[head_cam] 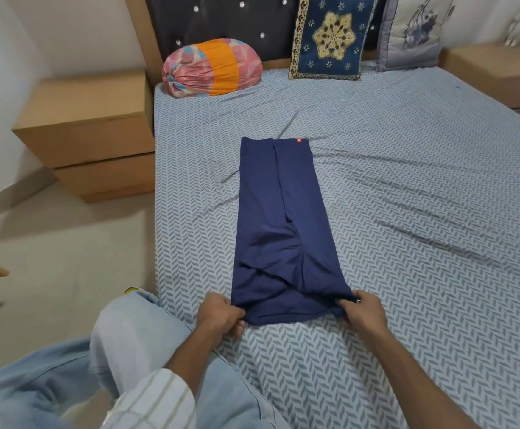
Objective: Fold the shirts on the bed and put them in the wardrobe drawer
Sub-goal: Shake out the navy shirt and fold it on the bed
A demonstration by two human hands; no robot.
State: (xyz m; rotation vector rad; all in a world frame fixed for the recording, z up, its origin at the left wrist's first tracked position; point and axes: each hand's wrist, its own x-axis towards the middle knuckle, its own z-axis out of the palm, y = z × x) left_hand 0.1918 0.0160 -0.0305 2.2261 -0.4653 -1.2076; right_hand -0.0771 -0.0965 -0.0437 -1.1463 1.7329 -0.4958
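1. We're mid-fold on one navy shirt (283, 224): sides & sleeves already turned in, so it lies as a long narrow strip on the bed (407, 181), running from near the foot edge up toward the middle, closer to the left edge than the right
2. Left hand (220, 315) pinches the near-left corner of the strip; right hand (365, 314) pinches the near-right corner. Both clamped on cloth, hands apart w/ the strip's width between them
3. Step in hand, as we judge it: the lengthwise fold, i.e. near end over to the far end w/ the red tag (299, 140)
4. Next move calls for lifting both corners together, level, carrying them toward the far end & laying edge on edge; the crossed sleeves near our hands look loose & could slip out, so we'd keep tension even
5. Wardrobe drawer not in view; no other shirts visible on the bed
6. At the head edge: bolster (212, 68), blue cushion (330, 35), grey cushion (413, 32), all well apart from the shirt
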